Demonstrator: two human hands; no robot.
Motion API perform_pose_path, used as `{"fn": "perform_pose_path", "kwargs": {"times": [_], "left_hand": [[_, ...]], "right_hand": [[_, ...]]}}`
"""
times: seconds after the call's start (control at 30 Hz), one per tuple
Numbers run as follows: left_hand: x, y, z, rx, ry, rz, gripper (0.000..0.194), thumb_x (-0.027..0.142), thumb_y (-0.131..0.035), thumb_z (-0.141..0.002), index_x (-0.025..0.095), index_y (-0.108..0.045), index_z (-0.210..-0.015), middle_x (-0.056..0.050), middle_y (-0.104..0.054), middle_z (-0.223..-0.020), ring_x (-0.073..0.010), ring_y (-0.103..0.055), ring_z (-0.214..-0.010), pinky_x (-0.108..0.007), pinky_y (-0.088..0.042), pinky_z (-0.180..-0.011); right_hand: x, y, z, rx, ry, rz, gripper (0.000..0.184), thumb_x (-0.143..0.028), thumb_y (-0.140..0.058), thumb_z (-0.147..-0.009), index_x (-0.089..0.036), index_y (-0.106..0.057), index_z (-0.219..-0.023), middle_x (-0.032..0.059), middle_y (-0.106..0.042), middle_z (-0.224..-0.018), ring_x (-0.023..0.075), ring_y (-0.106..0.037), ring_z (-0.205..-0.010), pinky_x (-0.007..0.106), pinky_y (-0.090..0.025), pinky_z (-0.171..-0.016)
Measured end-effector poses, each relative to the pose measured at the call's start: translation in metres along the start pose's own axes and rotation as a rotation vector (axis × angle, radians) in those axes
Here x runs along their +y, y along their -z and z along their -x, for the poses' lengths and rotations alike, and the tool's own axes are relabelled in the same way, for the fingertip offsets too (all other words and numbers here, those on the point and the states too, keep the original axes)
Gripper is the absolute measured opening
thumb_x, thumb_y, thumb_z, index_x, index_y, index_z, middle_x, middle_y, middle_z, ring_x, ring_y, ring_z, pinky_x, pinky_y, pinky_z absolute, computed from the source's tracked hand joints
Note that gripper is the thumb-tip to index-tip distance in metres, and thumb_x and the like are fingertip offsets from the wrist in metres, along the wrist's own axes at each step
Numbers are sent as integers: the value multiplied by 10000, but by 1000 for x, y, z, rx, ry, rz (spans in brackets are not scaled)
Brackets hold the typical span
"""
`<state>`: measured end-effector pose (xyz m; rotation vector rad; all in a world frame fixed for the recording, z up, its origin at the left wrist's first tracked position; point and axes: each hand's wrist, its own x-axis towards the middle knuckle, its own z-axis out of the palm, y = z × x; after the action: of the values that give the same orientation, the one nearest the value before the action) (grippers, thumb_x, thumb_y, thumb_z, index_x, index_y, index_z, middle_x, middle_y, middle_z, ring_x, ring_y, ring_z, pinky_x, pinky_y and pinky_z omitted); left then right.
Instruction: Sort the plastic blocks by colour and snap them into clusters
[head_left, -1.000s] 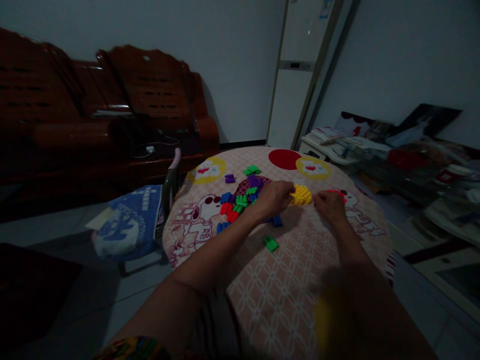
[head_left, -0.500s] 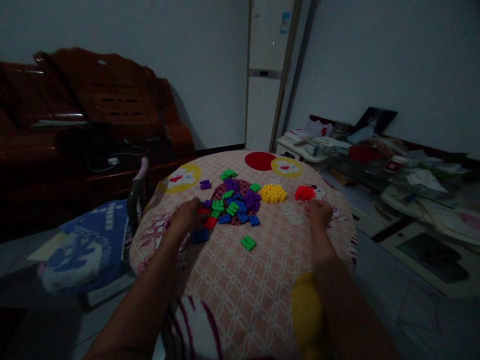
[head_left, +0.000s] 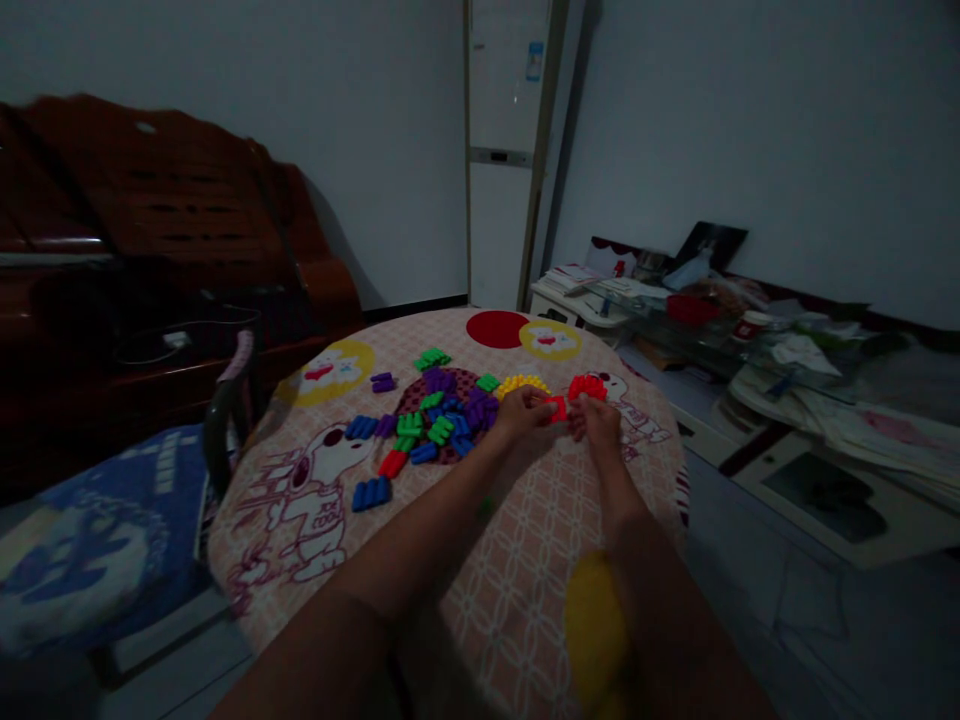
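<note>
Left hand (head_left: 519, 412) is closed in a fingertip pinch on a small red block (head_left: 556, 408), held above the far right part of the bench (head_left: 517, 560). Right hand (head_left: 602, 428) is directly opposite, fingers curled at the near edge of a red cluster (head_left: 586, 386); whether it grips the cluster or only rests against it cannot be told, as the fingers cover the contact. The block is just beside the cluster, and a gap between them cannot be confirmed. In my judgement, sound handling calls for a light hold at the block's outer edge, its facing side kept free of fingertips, and the cluster steadied low so that a push does not skew or part it. The block should be squared to the cluster before any pressure; a tilted piece would likely bind. Clearance is judged tight: a yellow cluster (head_left: 523, 382) lies just behind the left hand's fingers and could be knocked by the knuckles. Loose pieces lie left of the hands: green pieces (head_left: 409, 428), blue pieces (head_left: 424, 453) and purple pieces (head_left: 439, 380), with a red piece (head_left: 392, 463) among them. One green piece (head_left: 485, 506) shows partly by the left forearm (head_left: 431, 525), a minor snag risk if that arm drops. Lighting is dim, which hampers checking of alignment. A chair (head_left: 238, 365) stands beside the bench at left, away from the work.
</note>
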<state>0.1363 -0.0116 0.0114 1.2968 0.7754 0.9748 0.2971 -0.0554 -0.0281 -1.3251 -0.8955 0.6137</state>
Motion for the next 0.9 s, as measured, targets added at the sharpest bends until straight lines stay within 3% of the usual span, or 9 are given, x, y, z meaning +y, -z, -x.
{"fn": "perform_pose_path", "kwargs": {"times": [0.1, 0.23, 0.3, 0.4, 0.53, 0.7, 0.9], "left_hand": [[-20, -15, -8, 112, 37, 136, 308, 245, -838, -632, 158, -585, -784, 29, -629, -630, -103, -596, -551, -237, -499, -594], [-30, -8, -12, 195, 23, 126, 294, 234, -840, -643, 157, -584, -764, 26, -625, -644, -104, -612, -581, -241, -518, -622], [-31, -4, -11, 153, 35, 128, 276, 228, -821, -669, 160, -583, -790, 22, -631, -663, -117, -637, -614, -269, -549, -664], [-30, 3, -4, 61, 64, 54, 281, 169, -799, -666, 161, -599, -863, 19, -647, -681, -120, -639, -612, -276, -557, -658], [-18, 19, 12, -38, -49, -113, 349, 112, -736, -672, 157, -641, -1005, -31, -706, -865, -133, -666, -713, -259, -552, -656], [-6, 43, 26, -9, -168, -265, 324, 136, -663, -737, 150, -649, -1061, -63, -709, -946, -138, -673, -717, -275, -569, -669], [11, 56, 28, 72, -275, -352, 297, 159, -621, -760, 149, -669, -1053, -74, -728, -965, -157, -697, -746, -286, -578, -695]], "right_hand": [[-8, -8, 7, -221, -4, -53, 491, -643, -700, -721, -170, -737, -847, 22, -673, -615, 171, -595, -476, 285, -492, -415], [-9, -15, 9, -319, -20, -79, 507, -575, -804, -609, -167, -753, -907, -6, -676, -611, 187, -642, -530, 292, -545, -469], [-6, -16, 5, -279, -24, -61, 493, -545, -812, -580, -164, -747, -886, -11, -665, -595, 184, -628, -510, 299, -540, -477], [-3, -7, -3, -61, -17, 32, 421, -496, -773, -588, -167, -730, -847, 1, -671, -618, 189, -616, -522, 326, -540, -526], [-5, 20, -14, 218, 149, 466, 265, -374, -697, -637, -172, -733, -804, 58, -722, -731, 225, -645, -690, 348, -525, -683], [-5, 40, -20, 183, 278, 907, 189, -281, -620, -715, -174, -756, -792, 102, -740, -807, 232, -632, -770, 336, -467, -748], [7, 34, -28, 137, 346, 996, 240, -212, -565, -743, -180, -770, -865, 112, -739, -863, 240, -625, -823, 336, -461, -784]]}}
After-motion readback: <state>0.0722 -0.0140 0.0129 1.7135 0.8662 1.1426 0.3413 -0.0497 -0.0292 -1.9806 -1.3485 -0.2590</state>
